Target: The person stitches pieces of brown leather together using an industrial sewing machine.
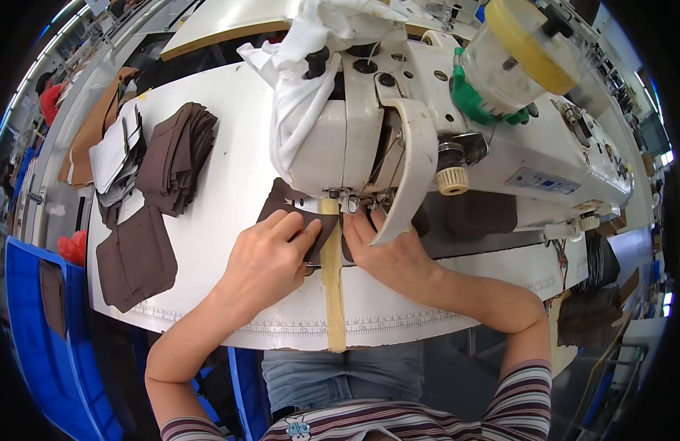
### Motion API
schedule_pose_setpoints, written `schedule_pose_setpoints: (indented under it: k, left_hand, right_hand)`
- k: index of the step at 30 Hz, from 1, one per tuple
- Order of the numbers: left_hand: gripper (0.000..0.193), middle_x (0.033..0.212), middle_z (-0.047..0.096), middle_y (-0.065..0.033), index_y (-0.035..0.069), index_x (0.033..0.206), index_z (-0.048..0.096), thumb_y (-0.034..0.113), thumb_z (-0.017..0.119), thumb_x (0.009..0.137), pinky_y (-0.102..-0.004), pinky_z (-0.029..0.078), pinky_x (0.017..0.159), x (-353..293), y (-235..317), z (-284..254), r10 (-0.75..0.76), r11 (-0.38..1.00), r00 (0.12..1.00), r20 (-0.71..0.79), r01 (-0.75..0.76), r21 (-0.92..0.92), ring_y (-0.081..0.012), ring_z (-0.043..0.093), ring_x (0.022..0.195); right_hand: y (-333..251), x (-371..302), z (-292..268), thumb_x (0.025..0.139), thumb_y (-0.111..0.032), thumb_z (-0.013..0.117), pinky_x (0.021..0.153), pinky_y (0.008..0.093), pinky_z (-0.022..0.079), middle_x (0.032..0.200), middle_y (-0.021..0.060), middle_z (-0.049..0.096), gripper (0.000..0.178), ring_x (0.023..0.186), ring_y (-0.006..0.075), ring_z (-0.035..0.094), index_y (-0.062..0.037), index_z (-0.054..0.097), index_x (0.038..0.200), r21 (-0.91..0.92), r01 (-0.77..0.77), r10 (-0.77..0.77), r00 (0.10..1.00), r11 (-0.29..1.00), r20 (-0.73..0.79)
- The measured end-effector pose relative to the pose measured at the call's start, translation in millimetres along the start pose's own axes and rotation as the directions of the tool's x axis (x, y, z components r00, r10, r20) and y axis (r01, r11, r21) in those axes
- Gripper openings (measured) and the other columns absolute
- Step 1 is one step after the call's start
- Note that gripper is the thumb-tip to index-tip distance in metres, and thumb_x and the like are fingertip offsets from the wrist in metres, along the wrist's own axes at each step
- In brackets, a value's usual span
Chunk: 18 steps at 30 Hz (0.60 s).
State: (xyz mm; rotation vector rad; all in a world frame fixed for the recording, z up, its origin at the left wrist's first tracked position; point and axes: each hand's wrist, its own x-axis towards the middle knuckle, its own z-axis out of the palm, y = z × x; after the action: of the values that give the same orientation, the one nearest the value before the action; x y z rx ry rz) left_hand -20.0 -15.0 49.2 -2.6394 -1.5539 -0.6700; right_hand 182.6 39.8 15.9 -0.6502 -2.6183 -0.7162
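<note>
A white sewing machine (310,151) stands over the table, its needle and presser foot just above my hands. My left hand (265,257) is closed, thumb and fingers pinching a dark brown fabric piece (321,228) left of the presser foot. Close to the needle, my right hand (391,257) has its fingers pressed together on brown material. The curved white lever (417,147) of the machine partly covers those fingers, and their tips are hidden. Between my hands a yellow tape strip (333,301) runs down to the table's front edge.
To the left lie a stack of brown pieces (177,158), grey-white pieces (116,158) and more brown pieces (136,257). A blue bin (68,375) stands by the table's left side. A ruler strip (274,325) follows the front edge. More brown material (481,213) lies right of the needle.
</note>
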Motion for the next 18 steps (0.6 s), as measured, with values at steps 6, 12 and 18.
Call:
schedule_pose_setpoints:
  k: [6,12,18]
  left_hand:
    - [0.041,0.089,0.06,-0.0094,-0.007,0.1,0.066,0.0,0.067,0.06,-0.0303,0.055,0.068,13,5,17,0.163,0.986,0.987,-0.005,-0.163,-0.037,-0.0236,0.06,0.085]
    - [0.031,0.107,0.064,-0.0181,-0.01,0.099,0.065,0.001,0.063,0.069,-0.0321,0.055,0.082,-1,-4,39,0.137,0.99,0.988,-0.077,-0.133,0.054,-0.0278,0.06,0.111]
    - [0.031,0.104,0.064,-0.0192,-0.009,0.098,0.064,0.001,0.062,0.069,-0.0319,0.056,0.08,7,5,42,0.172,0.968,0.982,-0.079,-0.154,0.196,-0.0306,0.061,0.108]
  right_hand:
    - [2,-4,4,0.07,-0.005,0.062,0.064,0.0309,0.047,0.078,0.0088,0.058,0.026,0.071,0.0191,0.057,0.003,0.064,0.094,0.114,-0.054,0.049,0.998,0.992,0.039]
    - [10,-8,3,0.068,-0.004,0.064,0.063,0.0311,0.05,0.079,0.01,0.06,0.028,0.075,0.0215,0.058,0.0067,0.063,0.094,0.433,-0.114,0.122,0.993,0.894,0.009]
    - [5,-11,8,0.066,-0.006,0.064,0.061,0.0308,0.049,0.069,0.0089,0.059,0.025,0.078,0.0211,0.058,0.0055,0.064,0.089,0.247,-0.056,0.075,0.995,0.967,-0.069]
